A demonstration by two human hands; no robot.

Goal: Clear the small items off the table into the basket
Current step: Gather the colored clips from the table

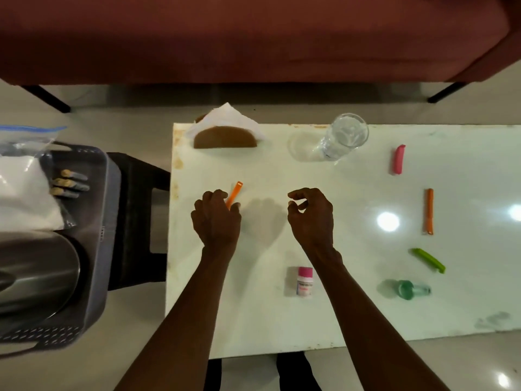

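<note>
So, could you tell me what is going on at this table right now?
A person is clearing small items into the grey basket beside the white table. The left hand pinches an orange clip; the right hand hovers loosely curled, holding nothing. A pink clip, another orange clip, a green clip and a small bottle remain on the table.

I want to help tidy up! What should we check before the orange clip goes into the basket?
1. Left hand holds the orange clip: ok, fingers pinch its near end.
2. Clip lifted off the table: cannot tell.
3. Right hand free: ok, loosely curled, holding nothing.
4. Basket within reach: ok, just left of the table.
5. Room in the basket: not ok, a bag and a metal pot fill most of it.
6. Glass out of the way: ok, far side.
</note>
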